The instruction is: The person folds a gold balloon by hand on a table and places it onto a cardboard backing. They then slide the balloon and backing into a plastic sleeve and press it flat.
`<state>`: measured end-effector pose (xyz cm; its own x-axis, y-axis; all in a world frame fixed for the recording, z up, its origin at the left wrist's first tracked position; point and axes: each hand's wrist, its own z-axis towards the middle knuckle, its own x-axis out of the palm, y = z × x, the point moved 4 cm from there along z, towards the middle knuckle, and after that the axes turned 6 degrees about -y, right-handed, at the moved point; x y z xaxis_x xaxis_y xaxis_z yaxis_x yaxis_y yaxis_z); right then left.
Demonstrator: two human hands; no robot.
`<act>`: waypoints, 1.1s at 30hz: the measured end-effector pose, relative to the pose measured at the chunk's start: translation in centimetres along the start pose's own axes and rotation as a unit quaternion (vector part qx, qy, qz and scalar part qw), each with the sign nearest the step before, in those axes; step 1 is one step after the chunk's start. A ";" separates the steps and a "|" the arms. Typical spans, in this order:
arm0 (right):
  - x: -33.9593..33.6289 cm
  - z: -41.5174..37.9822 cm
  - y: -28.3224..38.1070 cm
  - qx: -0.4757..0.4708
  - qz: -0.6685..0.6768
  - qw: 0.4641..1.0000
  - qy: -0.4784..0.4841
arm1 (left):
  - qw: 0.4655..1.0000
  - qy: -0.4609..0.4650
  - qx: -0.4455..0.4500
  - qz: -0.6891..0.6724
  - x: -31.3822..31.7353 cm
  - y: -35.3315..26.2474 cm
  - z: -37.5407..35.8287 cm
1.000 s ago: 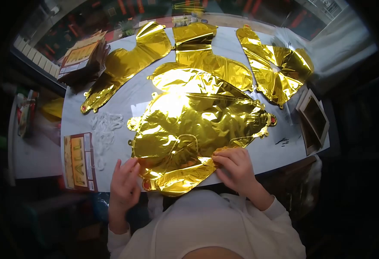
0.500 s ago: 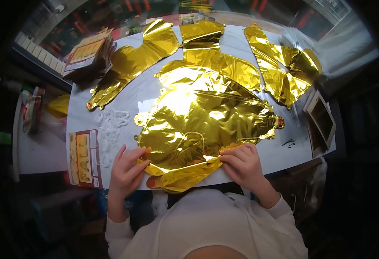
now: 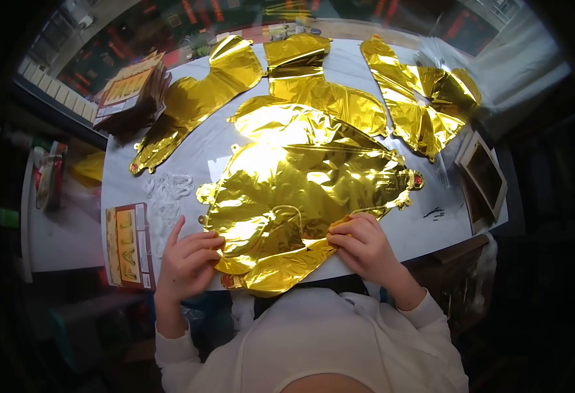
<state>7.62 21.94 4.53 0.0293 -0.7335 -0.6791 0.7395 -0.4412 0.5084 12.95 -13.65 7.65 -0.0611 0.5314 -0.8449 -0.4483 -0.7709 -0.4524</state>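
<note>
A stack of flat gold foil balloons [image 3: 326,187] lies in front of me, its near edge folded over at the table's front. My left hand [image 3: 189,261] pinches the left end of that near edge, index finger raised. With curled fingers, my right hand [image 3: 364,247] grips the same edge farther right. Between the hands a loose foil fold [image 3: 287,270] hangs toward my lap, with a red-marked tab [image 3: 230,281] at its left end. The fingertips are partly hidden by the foil.
More gold foil balloons [image 3: 199,98] lie along the back, one [image 3: 425,98] at right. A pile of printed packages [image 3: 130,92] stands back left, a "FALL" package [image 3: 129,245] front left beside white string [image 3: 167,196]. Right are small dark strips [image 3: 434,213] and an open box [image 3: 482,177].
The camera view has shifted slightly. My left hand has moved a little left and its fingers have closed more on the foil edge. My right hand keeps its grip.
</note>
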 end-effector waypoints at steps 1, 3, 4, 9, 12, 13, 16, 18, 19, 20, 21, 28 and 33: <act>0.1 0.0 -0.1 -0.003 0.004 1.000 -0.001 | 1.000 0.002 -0.001 -0.003 0.1 0.0 0.0; 0.1 0.0 -0.1 -0.006 0.008 1.000 -0.003 | 1.000 0.003 -0.001 -0.005 0.3 0.0 -0.1; 0.1 0.1 -0.1 -0.003 0.018 1.000 -0.003 | 1.000 0.001 -0.004 -0.006 0.4 0.0 -0.2; 0.0 0.4 0.2 -0.021 -0.004 1.000 -0.012 | 1.000 -0.006 -0.010 -0.007 0.7 0.3 -0.5; 0.0 0.5 0.2 -0.014 0.000 1.000 -0.021 | 1.000 -0.005 -0.015 -0.011 0.7 0.4 -0.5; -0.1 0.6 0.1 -0.013 0.007 1.000 -0.013 | 0.999 0.002 -0.022 -0.032 0.7 0.5 -0.4; -0.7 1.2 -0.2 0.003 0.035 0.999 0.013 | 0.995 0.027 -0.042 -0.087 -0.2 1.1 0.1; -0.8 1.6 -0.8 0.017 0.054 0.998 0.030 | 0.990 0.043 -0.052 -0.121 -0.6 1.5 1.1; -0.7 1.9 -1.5 0.038 0.073 0.996 0.035 | 0.978 0.041 -0.090 -0.184 -0.6 1.9 2.0; -0.6 2.3 -2.0 0.057 0.092 0.993 0.040 | 0.960 0.039 -0.128 -0.246 -0.6 2.4 3.0; -0.7 2.8 -2.2 0.055 0.092 0.993 0.039 | 0.946 0.047 -0.174 -0.270 -0.5 3.3 4.0; 1.1 3.9 -5.3 0.272 0.268 0.924 0.020 | 0.911 0.035 -0.208 -0.355 2.7 8.4 13.1; 1.0 3.9 -5.2 0.293 0.248 0.923 0.039 | 0.914 0.093 -0.251 -0.303 4.7 9.7 15.3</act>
<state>1.21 21.50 3.32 0.3313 -0.8908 -0.3110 0.1330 -0.2823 0.9501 -5.36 -13.21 3.67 0.2373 0.8815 -0.4082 0.1200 -0.4436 -0.8881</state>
